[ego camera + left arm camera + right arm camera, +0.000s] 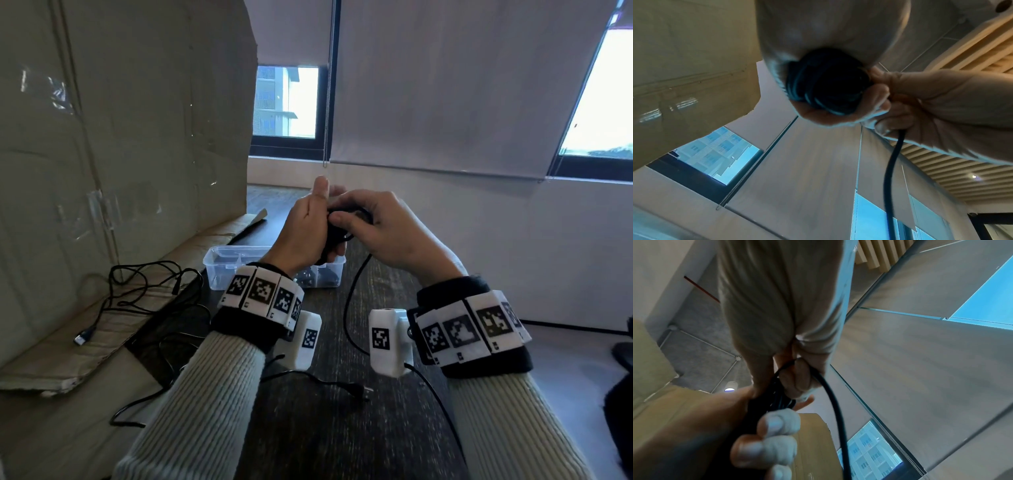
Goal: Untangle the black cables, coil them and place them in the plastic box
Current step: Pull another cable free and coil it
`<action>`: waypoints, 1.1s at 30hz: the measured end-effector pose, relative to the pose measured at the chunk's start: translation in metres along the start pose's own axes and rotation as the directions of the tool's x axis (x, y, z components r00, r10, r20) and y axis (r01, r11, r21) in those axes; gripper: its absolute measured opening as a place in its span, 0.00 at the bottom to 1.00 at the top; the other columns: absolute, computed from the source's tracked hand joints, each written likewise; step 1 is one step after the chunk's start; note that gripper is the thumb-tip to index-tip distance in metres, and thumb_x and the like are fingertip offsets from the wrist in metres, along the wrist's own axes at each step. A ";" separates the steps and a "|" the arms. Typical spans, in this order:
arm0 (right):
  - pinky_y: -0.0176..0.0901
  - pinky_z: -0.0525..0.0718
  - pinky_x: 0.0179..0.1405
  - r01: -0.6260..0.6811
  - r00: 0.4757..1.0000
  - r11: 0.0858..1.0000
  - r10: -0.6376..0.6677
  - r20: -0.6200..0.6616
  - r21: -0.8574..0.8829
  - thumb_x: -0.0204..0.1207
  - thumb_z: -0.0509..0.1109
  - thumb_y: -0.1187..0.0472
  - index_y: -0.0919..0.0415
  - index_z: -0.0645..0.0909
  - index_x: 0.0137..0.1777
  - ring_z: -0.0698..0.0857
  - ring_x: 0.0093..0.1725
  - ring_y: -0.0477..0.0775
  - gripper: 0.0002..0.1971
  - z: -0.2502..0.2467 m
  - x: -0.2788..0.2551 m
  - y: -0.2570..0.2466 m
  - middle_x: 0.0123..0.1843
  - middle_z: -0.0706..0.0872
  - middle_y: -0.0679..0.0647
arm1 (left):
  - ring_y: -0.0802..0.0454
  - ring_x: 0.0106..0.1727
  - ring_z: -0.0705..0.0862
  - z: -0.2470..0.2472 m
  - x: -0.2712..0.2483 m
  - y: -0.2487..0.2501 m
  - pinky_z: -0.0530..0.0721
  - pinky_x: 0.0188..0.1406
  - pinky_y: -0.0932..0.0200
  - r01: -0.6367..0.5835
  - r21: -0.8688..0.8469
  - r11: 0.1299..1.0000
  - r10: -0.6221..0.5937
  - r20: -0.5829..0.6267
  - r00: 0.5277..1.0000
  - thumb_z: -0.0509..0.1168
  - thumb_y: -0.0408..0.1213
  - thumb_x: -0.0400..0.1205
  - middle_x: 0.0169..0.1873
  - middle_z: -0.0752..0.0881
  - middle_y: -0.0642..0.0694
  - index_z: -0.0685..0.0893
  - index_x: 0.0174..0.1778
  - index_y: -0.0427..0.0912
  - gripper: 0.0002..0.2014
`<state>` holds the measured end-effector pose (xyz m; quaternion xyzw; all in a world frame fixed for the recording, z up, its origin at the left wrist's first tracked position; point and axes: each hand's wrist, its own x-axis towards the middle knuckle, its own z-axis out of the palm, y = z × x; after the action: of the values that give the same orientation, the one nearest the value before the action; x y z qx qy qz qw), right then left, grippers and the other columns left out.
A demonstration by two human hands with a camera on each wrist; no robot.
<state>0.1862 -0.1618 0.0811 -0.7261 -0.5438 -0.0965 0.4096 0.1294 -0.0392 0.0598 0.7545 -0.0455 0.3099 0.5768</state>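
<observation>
Both hands are raised together above the plastic box point(219, 270). My left hand point(305, 229) grips a coil of black cable point(826, 82), its fingers curled round the bundle point(777, 395). My right hand point(373, 226) pinches the same cable beside the coil point(337, 229). From there the loose cable tail point(349, 301) hangs down to the table and runs back under my right wrist; the wrist views show it as a single strand point(894, 160) point(835, 404). The clear box holds dark coiled cable point(317, 275) at its right end.
Several tangled black cables point(144, 291) lie on flattened cardboard point(44, 359) at the left, one ending in a USB plug point(82, 337). Another cable end with a plug point(356, 389) lies on the dark table point(342, 438). A tall cardboard sheet point(120, 120) stands at the left.
</observation>
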 end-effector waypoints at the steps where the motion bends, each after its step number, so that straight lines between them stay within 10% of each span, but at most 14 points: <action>1: 0.61 0.86 0.52 0.003 1.000 1.000 -0.003 0.005 -0.017 0.75 0.66 0.50 0.58 0.86 0.52 0.90 0.42 0.56 0.14 0.000 0.000 0.001 0.42 0.87 0.37 | 0.49 0.17 0.78 0.001 0.000 0.000 0.72 0.14 0.63 -0.013 0.008 1.000 0.013 0.002 1.000 0.37 0.51 0.89 0.20 0.81 0.43 0.79 0.57 0.35 0.30; 10: 0.54 0.85 0.52 0.000 1.000 0.990 -0.005 -0.031 -0.139 0.79 0.69 0.60 0.59 0.86 0.52 0.87 0.44 0.52 0.06 -0.010 -0.002 0.006 0.43 0.89 0.51 | 0.50 0.32 0.89 0.002 0.002 -0.008 0.85 0.51 0.43 0.071 0.375 0.924 -0.087 0.026 0.996 0.27 0.76 0.70 0.22 0.88 0.46 0.84 0.26 0.47 0.46; 18: 0.46 0.85 0.51 -0.097 0.993 0.990 0.104 -0.063 0.101 0.79 0.71 0.55 0.55 0.85 0.57 0.88 0.45 0.45 0.10 -0.019 -0.004 0.004 0.46 0.90 0.47 | 0.50 0.26 0.83 0.007 0.003 -0.002 0.81 0.22 0.61 0.085 0.152 0.985 -0.071 -0.096 0.993 0.39 0.62 0.85 0.26 0.82 0.43 0.79 0.32 0.37 0.35; 23: 0.31 0.78 0.36 -0.158 0.975 0.986 0.147 0.167 0.051 0.79 0.70 0.64 0.60 0.88 0.49 0.79 0.29 0.39 0.05 -0.058 -0.025 0.006 0.32 0.87 0.47 | 0.34 0.37 0.84 -0.006 -0.001 0.002 0.86 0.48 0.38 0.096 0.320 0.943 -0.052 -0.144 0.988 0.44 0.57 0.87 0.24 0.74 0.46 0.67 0.26 0.42 0.28; 28: 0.30 0.80 0.47 0.030 0.998 0.991 -0.022 -0.067 0.130 0.80 0.68 0.69 0.54 0.89 0.48 0.82 0.39 0.42 0.11 -0.056 -0.022 0.000 0.33 0.87 0.49 | 0.50 0.32 0.80 0.008 -0.009 0.021 0.86 0.35 0.52 0.016 0.331 0.944 -0.042 0.073 0.996 0.44 0.50 0.89 0.27 0.75 0.45 0.72 0.31 0.40 0.26; 33: 0.33 0.70 0.26 0.023 0.987 0.934 0.034 -0.155 0.356 0.81 0.68 0.66 0.58 0.88 0.55 0.71 0.25 0.47 0.09 -0.035 -0.013 0.005 0.28 0.83 0.43 | 0.55 0.21 0.78 0.013 -0.006 0.020 0.74 0.21 0.61 -0.130 0.127 0.983 0.127 0.032 0.991 0.44 0.62 0.82 0.25 0.78 0.41 0.77 0.35 0.35 0.33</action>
<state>0.1964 -0.1962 0.0932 -0.6313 -0.5160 -0.0525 0.5765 0.1218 -0.0590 0.0717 0.7893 -0.0807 0.3397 0.5050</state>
